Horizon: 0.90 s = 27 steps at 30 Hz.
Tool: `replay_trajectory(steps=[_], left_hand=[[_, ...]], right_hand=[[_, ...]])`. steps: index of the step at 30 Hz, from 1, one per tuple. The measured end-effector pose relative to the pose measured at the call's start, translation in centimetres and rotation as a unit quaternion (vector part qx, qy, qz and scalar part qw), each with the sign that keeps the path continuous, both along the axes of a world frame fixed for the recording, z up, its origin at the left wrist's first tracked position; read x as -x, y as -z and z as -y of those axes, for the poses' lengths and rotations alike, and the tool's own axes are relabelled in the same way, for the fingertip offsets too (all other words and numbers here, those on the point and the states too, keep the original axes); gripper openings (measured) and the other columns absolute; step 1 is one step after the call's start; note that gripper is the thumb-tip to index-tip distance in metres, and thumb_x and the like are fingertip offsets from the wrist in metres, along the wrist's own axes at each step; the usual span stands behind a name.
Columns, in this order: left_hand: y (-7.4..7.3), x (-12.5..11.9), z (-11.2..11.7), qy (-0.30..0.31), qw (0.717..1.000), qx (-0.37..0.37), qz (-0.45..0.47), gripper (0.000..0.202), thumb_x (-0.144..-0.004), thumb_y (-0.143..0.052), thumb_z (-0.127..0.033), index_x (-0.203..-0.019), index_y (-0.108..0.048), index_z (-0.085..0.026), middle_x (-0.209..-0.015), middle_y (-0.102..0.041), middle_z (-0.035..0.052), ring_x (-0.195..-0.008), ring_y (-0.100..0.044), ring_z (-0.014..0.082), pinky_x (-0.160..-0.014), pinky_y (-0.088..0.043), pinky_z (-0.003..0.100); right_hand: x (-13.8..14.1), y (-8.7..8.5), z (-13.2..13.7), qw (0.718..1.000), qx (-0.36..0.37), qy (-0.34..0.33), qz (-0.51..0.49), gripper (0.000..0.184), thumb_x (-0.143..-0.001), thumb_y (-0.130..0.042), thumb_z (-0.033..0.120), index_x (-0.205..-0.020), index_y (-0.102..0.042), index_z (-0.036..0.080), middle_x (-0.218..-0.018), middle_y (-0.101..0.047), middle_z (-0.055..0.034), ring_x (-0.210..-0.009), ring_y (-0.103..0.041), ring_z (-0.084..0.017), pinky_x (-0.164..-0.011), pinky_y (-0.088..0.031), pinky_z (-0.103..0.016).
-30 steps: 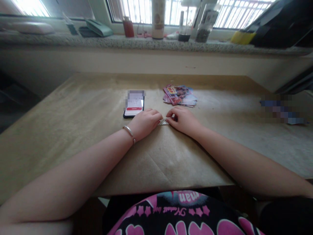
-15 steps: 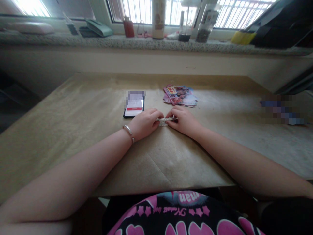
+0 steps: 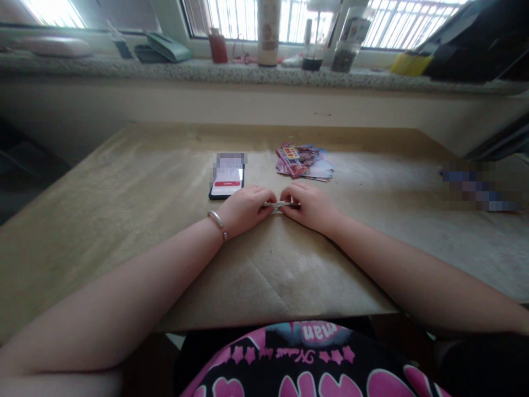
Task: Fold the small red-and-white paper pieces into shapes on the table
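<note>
My left hand (image 3: 247, 208) and my right hand (image 3: 311, 205) meet at the middle of the table, fingers curled. Between them they pinch a small folded piece of pale paper (image 3: 279, 205), held edge-on just above the brown paper sheet (image 3: 273, 264) that covers the table. A silver bangle (image 3: 218, 223) circles my left wrist. A phone (image 3: 227, 181) with a lit screen lies just beyond my left hand. A stack of colourful cards (image 3: 305, 161) lies just beyond my right hand.
A stone windowsill (image 3: 248, 71) runs along the back with a red bottle (image 3: 217, 46), a tall cup (image 3: 268, 32), jars and a green case (image 3: 167, 47). A blurred object (image 3: 479, 184) lies at the table's right. Dark items (image 3: 475, 44) stand at the far right.
The small paper has been turned from lying slanted on the table to edge-on between my fingertips. Both hands have shifted slightly away from me.
</note>
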<state>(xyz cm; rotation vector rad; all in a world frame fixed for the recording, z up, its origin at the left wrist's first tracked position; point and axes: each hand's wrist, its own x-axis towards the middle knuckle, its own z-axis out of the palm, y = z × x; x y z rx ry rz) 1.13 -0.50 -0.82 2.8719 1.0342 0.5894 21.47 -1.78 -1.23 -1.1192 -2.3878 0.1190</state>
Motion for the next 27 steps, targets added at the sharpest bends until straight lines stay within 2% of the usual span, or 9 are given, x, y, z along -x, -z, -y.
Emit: replay_trajectory(steps=[3, 7, 9, 13, 18, 27], left_hand=[[-0.05, -0.01, -0.09, -0.004, 1.000, 0.002, -0.003, 0.009, -0.084, -0.055, -0.019, -0.088, -0.062, -0.015, -0.077, -0.063, 0.0032, -0.074, -0.057, 0.0150, -0.069, -0.044, 0.026], [-0.07, -0.05, -0.12, -0.004, 1.000, 0.008, -0.003, 0.007, -0.083, -0.055, -0.017, -0.084, -0.061, -0.015, -0.076, -0.063, 0.0028, -0.072, -0.056, 0.0142, -0.068, -0.044, 0.026], [-0.03, -0.08, -0.09, -0.003, 1.000, 0.007, -0.003, 0.008, -0.083, -0.054, -0.017, -0.084, -0.061, -0.015, -0.077, -0.063, 0.0027, -0.071, -0.056, 0.0142, -0.068, -0.044, 0.026], [0.08, -0.18, -0.04, -0.005, 1.000, -0.009, -0.003, 0.011, -0.084, -0.055, -0.022, -0.088, -0.062, -0.015, -0.079, -0.063, 0.0036, -0.074, -0.057, 0.0150, -0.069, -0.044, 0.026], [0.11, -0.23, -0.18, 0.009, 0.999, -0.033, -0.026, 0.017, -0.088, -0.053, -0.025, -0.083, -0.065, -0.015, -0.080, -0.063, 0.0048, -0.075, -0.056, 0.0157, -0.069, -0.043, 0.027], [-0.19, -0.01, 0.01, 0.005, 0.998, -0.042, -0.045, 0.018, -0.086, -0.048, -0.020, -0.079, -0.064, -0.015, -0.078, -0.061, 0.0037, -0.071, -0.054, 0.0138, -0.067, -0.042, 0.026]], right_hand=[[-0.03, 0.00, 0.10, 1.000, -0.001, -0.008, 0.004, 0.007, -0.081, -0.055, 0.024, -0.082, -0.061, 0.020, -0.087, -0.060, -0.0039, -0.077, -0.052, -0.015, -0.067, -0.037, -0.026], [-0.13, 0.17, -0.03, 1.000, 0.008, 0.026, -0.004, 0.012, -0.079, -0.060, 0.026, -0.088, -0.062, 0.019, -0.079, -0.060, -0.0023, -0.071, -0.052, -0.014, -0.064, -0.037, -0.025], [-0.15, 0.19, -0.08, 0.999, 0.015, 0.029, 0.005, 0.011, -0.079, -0.061, 0.028, -0.085, -0.063, 0.019, -0.077, -0.060, -0.0020, -0.069, -0.052, -0.014, -0.064, -0.036, -0.026], [0.00, 0.12, -0.05, 0.999, 0.007, 0.021, 0.032, 0.016, -0.083, -0.058, 0.034, -0.080, -0.065, 0.019, -0.077, -0.061, -0.0031, -0.069, -0.052, -0.014, -0.065, -0.036, -0.026], [0.32, 0.13, -0.02, 0.998, -0.013, 0.014, 0.052, 0.025, -0.088, -0.052, 0.038, -0.081, -0.066, 0.018, -0.079, -0.063, -0.0055, -0.073, -0.055, -0.016, -0.067, -0.037, -0.027], [-0.41, -0.14, -0.08, 0.999, 0.011, -0.016, 0.042, 0.014, -0.083, -0.058, 0.030, -0.081, -0.066, 0.019, -0.079, -0.062, -0.0048, -0.075, -0.054, -0.016, -0.069, -0.038, -0.028]])
